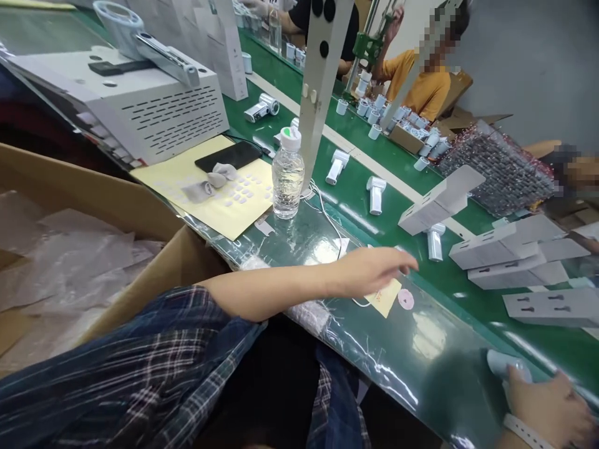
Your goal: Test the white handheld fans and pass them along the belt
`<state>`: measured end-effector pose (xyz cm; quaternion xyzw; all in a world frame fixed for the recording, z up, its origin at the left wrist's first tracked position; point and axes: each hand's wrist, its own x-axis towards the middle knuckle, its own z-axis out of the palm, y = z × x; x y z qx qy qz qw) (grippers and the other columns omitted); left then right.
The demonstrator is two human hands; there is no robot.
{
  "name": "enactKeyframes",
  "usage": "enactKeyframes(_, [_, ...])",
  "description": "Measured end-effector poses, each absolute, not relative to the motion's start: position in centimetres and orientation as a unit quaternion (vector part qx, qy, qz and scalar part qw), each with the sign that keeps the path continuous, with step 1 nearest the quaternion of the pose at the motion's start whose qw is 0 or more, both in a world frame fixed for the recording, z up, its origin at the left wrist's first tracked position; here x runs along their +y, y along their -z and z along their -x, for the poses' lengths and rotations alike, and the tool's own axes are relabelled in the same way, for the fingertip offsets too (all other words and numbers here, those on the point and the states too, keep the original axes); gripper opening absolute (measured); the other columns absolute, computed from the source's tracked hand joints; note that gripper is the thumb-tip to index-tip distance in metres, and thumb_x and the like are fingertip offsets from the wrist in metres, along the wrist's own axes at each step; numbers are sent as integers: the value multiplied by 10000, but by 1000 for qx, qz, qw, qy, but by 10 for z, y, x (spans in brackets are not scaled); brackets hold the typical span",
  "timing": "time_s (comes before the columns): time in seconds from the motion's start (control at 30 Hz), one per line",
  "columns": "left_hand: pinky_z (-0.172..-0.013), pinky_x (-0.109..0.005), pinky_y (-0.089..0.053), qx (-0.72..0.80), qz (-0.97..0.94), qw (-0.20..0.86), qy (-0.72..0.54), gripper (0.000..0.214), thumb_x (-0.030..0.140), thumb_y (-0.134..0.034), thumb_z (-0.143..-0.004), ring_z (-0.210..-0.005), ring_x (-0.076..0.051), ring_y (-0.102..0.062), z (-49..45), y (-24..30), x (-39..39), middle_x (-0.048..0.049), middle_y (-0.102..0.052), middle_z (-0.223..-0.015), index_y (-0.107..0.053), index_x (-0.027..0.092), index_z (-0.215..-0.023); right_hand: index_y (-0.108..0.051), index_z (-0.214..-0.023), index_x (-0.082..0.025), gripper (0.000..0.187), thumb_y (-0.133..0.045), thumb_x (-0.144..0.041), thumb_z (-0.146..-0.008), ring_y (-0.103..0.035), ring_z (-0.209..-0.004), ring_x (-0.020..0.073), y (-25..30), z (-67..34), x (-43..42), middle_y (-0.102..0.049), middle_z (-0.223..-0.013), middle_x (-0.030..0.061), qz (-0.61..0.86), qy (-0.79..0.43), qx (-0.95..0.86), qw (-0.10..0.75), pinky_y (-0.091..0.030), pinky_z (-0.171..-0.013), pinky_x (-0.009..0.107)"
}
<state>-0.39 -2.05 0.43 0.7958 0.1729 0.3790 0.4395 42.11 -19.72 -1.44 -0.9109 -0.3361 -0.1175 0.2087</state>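
My left hand [381, 271] reaches over the green bench, fingers stretched out and holding nothing. Beneath it lie a small yellow paper slip [386, 298] and a round pink tag [405, 299]. At the lower right, my right hand [545, 402], with a pale wristband, is closed around a pale blue-white handheld device [508, 363]; the hand covers part of it. Similar devices with a round head and short handle lie on the green conveyor, one [375, 194] beyond my left hand and another [435, 242] farther right.
A clear water bottle [287, 178] stands by a metal post [318, 81]. Left are yellow paper [243, 212] with a phone [229, 156] and a slotted white box [163, 115]. White cartons [505, 246] stand on the conveyor [355, 199]. A cardboard box [154, 287] is beside me; co-workers sit opposite.
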Motion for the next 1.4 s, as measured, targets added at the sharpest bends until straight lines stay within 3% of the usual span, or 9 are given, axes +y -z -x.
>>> enactKeyframes(0.17, [-796, -293, -566, 288, -579, 604, -466, 294, 30, -381, -888, -737, -75, -681, 2, 33, 23, -67, -623, -1133, -547, 176, -1082, -609, -1298, -146, 681, -594, -492, -712, -470, -1294, 540, 23, -361, -80, -586, -1239, 278, 883, 48, -443, 145, -357, -1031, 719])
enactKeyframes(0.37, [-935, -436, -537, 144, -427, 778, -437, 554, 15, -550, -711, -995, -202, -716, -9, 46, 36, -121, -580, -1287, -458, 225, -1215, -658, -1314, -155, 537, -536, -371, -839, -408, -1383, 410, 56, -321, 27, -436, -1440, 237, 857, -18, -497, 133, -367, -1097, 546])
enactKeyframes(0.5, [-1114, -506, -376, 87, -369, 814, -440, 589, 159, -617, -732, -1233, -263, -621, 1, 38, 36, -126, -540, -1432, -472, 264, -1293, -740, -1209, -137, 472, -477, -247, -833, -514, -1266, 369, 52, -325, 40, -547, -1282, 208, 856, -11, -498, 138, -389, -1082, 497])
enactKeyframes(0.63, [-1014, -516, -450, 59, -338, 837, -426, 480, 441, -592, -856, -1336, -299, -504, 7, 32, 32, -113, -494, -1486, -511, 297, -1307, -810, -1033, -102, 442, -469, -163, -758, -599, -1114, 366, 35, -341, 14, -664, -1066, 194, 865, -5, -481, 142, -452, -1003, 488])
enactKeyframes(0.8, [-679, -291, -520, 68, -326, 821, -463, 440, 548, -683, -794, -753, -131, -533, 3, 28, 23, -10, -538, -889, -564, 226, -1070, -803, -1053, -94, 450, -559, -276, -721, -658, -760, 321, 15, -345, -50, -719, -818, 159, 889, -44, -388, 237, -510, -653, 424])
enactKeyframes(0.93, [-452, -169, -169, 164, -333, 782, -501, 433, 422, -759, -751, -472, -42, -201, 2, 28, 21, 106, -251, -584, -385, 209, -795, -793, -1091, -110, 490, -632, -333, -685, -669, -719, 297, -9, -322, -101, -749, -811, 142, 874, -107, -326, 345, -449, -533, 358])
enactKeyframes(1.07, [-506, -193, -324, 217, -368, 797, -427, 359, 360, -771, -754, -583, -81, -495, -3, 34, 20, 47, -511, -682, -478, 196, -878, -823, -964, -171, 363, -686, -408, -725, -684, -904, 314, -28, -282, -119, -767, -1051, 144, 839, -124, -394, 354, -518, -679, 388])
enactKeyframes(1.23, [-877, -349, -485, 207, -341, 849, -346, 472, 484, -820, -752, -1008, -202, -636, -13, 44, 12, -113, -666, -1073, -604, 160, -1018, -815, -967, -255, 335, -555, -437, -861, -642, -1084, 312, -16, -209, -92, -671, -1281, 108, 712, -121, -610, 324, -528, -874, 471])
enactKeyframes(1.4, [-799, -306, -513, 243, -174, 816, -494, 314, 403, -738, -864, -826, -155, -654, -11, 41, 28, -50, -683, -922, -593, 172, -1019, -718, -1195, -305, 342, -570, -447, -920, -562, -1276, 308, 0, -166, -33, -618, -1385, 88, 542, -214, -745, 325, -448, -1070, 526])
